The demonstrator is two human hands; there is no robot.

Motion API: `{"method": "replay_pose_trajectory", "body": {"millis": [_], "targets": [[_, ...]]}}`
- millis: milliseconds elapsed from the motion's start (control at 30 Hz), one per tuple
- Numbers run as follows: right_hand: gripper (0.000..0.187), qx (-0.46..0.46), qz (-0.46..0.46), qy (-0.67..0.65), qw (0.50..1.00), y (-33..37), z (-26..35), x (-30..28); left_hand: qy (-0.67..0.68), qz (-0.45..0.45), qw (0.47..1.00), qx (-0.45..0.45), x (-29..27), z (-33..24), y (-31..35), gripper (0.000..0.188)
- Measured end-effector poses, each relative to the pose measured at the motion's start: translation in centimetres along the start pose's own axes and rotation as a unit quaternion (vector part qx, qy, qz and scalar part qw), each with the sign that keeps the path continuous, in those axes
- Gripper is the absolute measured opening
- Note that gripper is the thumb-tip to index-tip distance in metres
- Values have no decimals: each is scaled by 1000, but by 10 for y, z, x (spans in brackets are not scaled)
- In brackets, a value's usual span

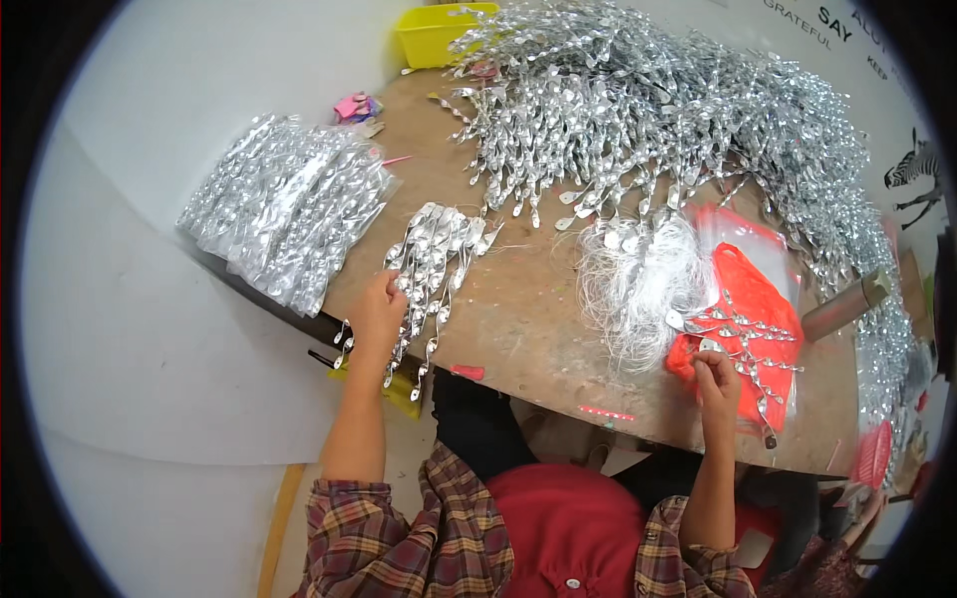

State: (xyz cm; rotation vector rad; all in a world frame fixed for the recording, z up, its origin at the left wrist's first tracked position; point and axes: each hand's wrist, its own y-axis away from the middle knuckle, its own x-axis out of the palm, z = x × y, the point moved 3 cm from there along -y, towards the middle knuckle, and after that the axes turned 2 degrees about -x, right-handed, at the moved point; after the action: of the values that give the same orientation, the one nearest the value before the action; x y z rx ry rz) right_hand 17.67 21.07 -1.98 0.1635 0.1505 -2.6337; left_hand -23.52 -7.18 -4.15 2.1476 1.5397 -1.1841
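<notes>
My left hand is at the table's near left edge, its fingers curled in against a small pile of twisted silver strips. Part of its grip is hidden, but it seems to close on strips there. Several of these hang past the edge. To the right, my right hand pinches near the flat end of a silver spiral strip. This strip lies with several others, fanned over a bright red plastic bag. Beside the bag is a tangled heap of thin white string loops.
A large mound of silver spirals covers the back and right of the table. Bagged spirals are stacked at left. A yellow bin stands behind, a brownish cylinder at right. Another person's hand shows lower right.
</notes>
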Motion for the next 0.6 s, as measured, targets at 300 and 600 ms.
{"method": "replay_pose_trajectory", "body": {"millis": [300, 600], "targets": [[12, -46, -13, 77, 996, 0, -6, -24, -98, -72, 980, 154, 7, -46, -12, 21], [8, -262, -15, 361, 895, -40, 9, -12, 21, 46, 946, 320, 66, -181, 43, 21]]}}
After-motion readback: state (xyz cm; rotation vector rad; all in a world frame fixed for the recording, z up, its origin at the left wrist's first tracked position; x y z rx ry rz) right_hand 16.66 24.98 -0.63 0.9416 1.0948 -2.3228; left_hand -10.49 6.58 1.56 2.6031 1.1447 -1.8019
